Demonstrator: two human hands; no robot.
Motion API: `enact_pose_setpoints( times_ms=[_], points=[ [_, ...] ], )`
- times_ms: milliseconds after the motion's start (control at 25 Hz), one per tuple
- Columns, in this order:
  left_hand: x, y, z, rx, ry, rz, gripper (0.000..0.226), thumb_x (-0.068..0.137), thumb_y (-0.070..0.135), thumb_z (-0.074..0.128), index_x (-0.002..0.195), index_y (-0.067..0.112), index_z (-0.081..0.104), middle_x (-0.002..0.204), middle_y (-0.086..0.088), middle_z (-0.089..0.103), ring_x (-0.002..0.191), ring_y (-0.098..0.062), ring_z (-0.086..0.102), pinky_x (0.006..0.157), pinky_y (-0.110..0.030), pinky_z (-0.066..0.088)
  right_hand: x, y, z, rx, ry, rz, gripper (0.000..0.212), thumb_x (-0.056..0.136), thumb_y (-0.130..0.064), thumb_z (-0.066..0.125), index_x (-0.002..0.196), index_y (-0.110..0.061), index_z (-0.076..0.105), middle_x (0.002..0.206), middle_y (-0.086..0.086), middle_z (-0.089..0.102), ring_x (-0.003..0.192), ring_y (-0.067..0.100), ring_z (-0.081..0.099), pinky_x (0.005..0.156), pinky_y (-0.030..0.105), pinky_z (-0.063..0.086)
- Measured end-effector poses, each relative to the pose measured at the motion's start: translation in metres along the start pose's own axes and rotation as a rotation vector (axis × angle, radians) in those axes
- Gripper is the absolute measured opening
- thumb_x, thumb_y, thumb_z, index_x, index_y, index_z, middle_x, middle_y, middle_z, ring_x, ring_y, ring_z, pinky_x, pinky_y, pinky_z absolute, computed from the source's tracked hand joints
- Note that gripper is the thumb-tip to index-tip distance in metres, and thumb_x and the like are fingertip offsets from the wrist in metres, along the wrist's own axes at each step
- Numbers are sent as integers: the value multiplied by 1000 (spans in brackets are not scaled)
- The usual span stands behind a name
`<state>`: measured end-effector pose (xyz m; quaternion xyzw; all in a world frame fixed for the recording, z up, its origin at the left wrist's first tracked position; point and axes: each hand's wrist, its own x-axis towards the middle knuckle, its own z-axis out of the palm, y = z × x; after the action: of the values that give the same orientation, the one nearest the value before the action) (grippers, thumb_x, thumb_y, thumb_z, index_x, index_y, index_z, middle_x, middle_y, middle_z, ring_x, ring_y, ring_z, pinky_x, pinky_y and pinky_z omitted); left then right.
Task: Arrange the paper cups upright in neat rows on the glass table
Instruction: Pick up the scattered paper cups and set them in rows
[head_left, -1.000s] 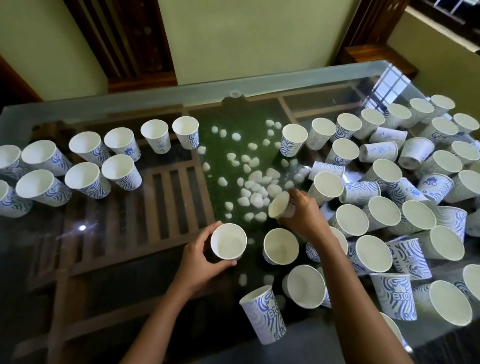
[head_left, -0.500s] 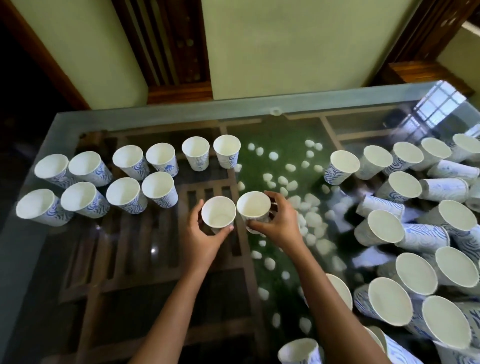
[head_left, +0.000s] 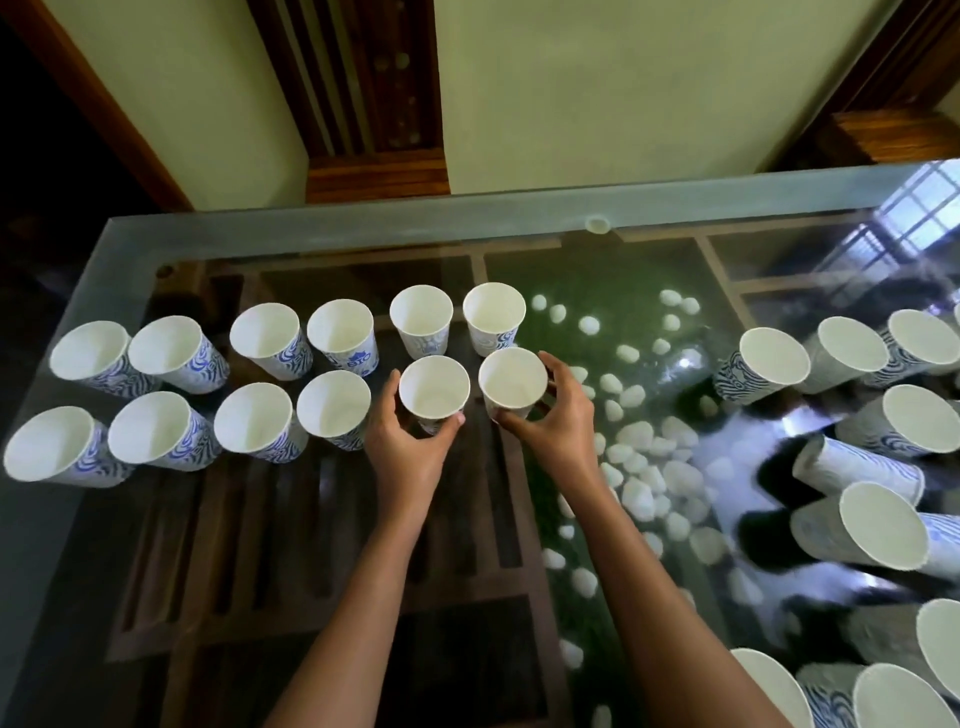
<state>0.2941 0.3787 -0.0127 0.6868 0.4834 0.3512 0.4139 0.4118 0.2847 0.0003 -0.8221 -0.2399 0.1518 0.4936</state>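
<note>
Head view, down on the pair in play: left cup (head_left: 434, 387) and right cup (head_left: 511, 383), both upright, mouths up, side by side with a narrow gap, at the right-hand end of the near row (head_left: 253, 418); cannot tell whether their bases touch the glass. Left hand (head_left: 410, 462) wrapped round the left cup from the near side; thumb on its right, fingers curled up its left wall, a half-closed grip below the rim. Right hand (head_left: 553, 431) on the right cup; thumb low on the left near the base, fingers curled round the far right side, the same half-closed hold. Four more cups standing in that near row to the left, rims close together; behind it, back row (head_left: 340, 332) of six, upright, blue wave print on white, its last two just beyond the held pair. All of it on the left half of the glass table (head_left: 363, 228). Over to the right, loose cups (head_left: 774, 364) in a jumble, well apart from the rows; some standing, some on their sides, like the tipped cup (head_left: 857, 473). Under the glass: dark wooden slats (head_left: 260, 525) beneath the rows; white pebbles (head_left: 636, 467) on green beside the right forearm. Beyond the table, pale wall (head_left: 597, 93) and wooden column (head_left: 374, 104).
</note>
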Motion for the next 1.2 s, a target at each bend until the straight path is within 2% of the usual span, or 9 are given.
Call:
enact_pose_setpoints(
  times_ms=[120,360,480,600,720,840,920,1000,1200],
  points=[
    [-2,-4,-3,-40,-44,-65,88,59,17,85,135,10,41,138,-10,47,126,-21,45,103,-39,42,1,-1,1,-16,-17,10,92,63,-21,85,139,-10,35,138,9,47,124,21,48,103,39,44],
    [-69,-4,-30,-160,-106,-237,82,62,6,82,134,8,42,133,-11,51,114,-10,49,98,-25,40,-50,-7,-38,-73,-79,49,91,65,-22,83,141,-15,33,137,4,47,118,13,49,98,30,46],
    [-124,-4,-40,-181,-249,-240,70,66,3,79,129,8,49,128,-8,55,114,-12,51,96,-21,41,-98,-9,-75,-97,-102,30,77,68,-21,81,135,-17,42,131,3,52,113,9,50,93,27,47],
    [-175,2,-44,-167,-483,-127,58,68,5,77,120,18,54,117,-1,59,109,-9,55,89,-9,43,-149,-6,-122,-144,-96,-15,63,71,-19,79,127,-12,51,124,7,57,110,17,56,93,37,50],
    [-215,8,-44,-131,-651,-14,51,68,11,79,112,25,58,109,4,61,103,-5,58,89,-15,47,-191,5,-162,-217,-62,-45,57,71,-17,79,122,-10,55,120,7,58,107,19,57,93,37,49],
    [-245,12,-44,-75,-692,65,42,66,24,81,106,22,65,101,7,63,97,-9,63,84,-21,51,-219,17,-186,-280,-17,-40,56,69,-15,79,121,-9,57,118,7,58,106,19,56,94,25,42],
    [-259,16,-46,8,-748,34,58,59,55,76,104,20,67,100,8,63,95,-9,63,82,-22,52,-231,26,-194,-330,3,-28,57,68,-16,80,120,-7,57,121,9,57,109,22,55,92,15,33],
    [-268,20,-46,191,-861,-20,85,47,80,62,107,19,66,104,7,63,95,-8,60,82,-24,50,-235,34,-195,-378,-16,-11,62,69,-18,79,124,-5,54,126,12,52,117,25,50,97,17,31],
    [-278,23,-39,379,-932,-104,78,55,66,72,113,15,63,110,1,63,100,-12,58,84,-26,48,-236,45,-183,-527,-85,-19,72,73,-20,75,134,-3,41,139,20,38,129,34,37,106,35,30]
  ],
)
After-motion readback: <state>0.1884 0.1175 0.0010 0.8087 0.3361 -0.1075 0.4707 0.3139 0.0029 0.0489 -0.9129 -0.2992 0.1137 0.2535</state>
